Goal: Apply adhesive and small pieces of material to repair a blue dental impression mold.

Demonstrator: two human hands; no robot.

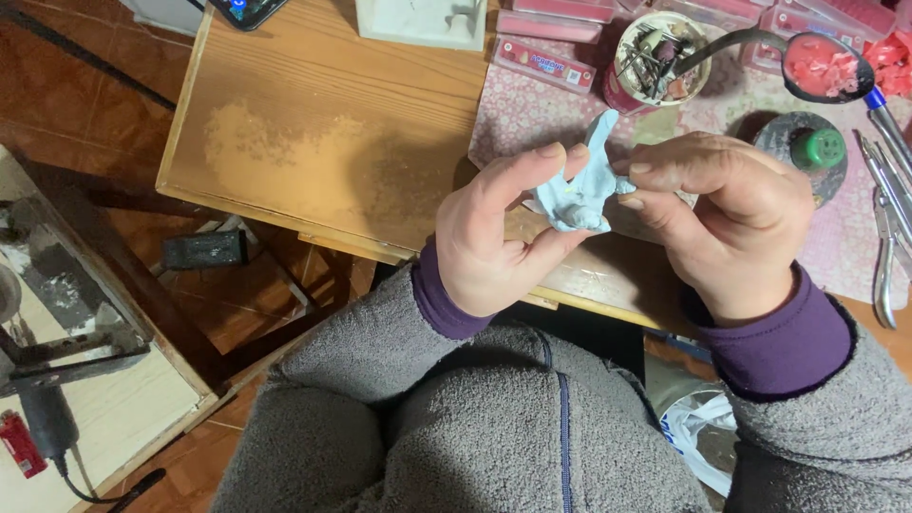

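Observation:
A small pale blue molded piece [581,186] with a thin upright part is held between both hands above the front edge of the wooden table [313,114]. My left hand [499,237] pinches its lower left side with thumb and fingers. The fingertips of my right hand [727,214] grip its right side. Both arms wear grey fleece sleeves over purple cuffs.
A round tin of metal bits [657,57], a dark spoon of red pieces [825,66], a green-capped bottle [817,147] and metal pliers [888,228] lie on a pink patterned cloth at the right. Flat pink boxes [546,59] sit at the back. A dark block [204,249] lies on the floor at the left.

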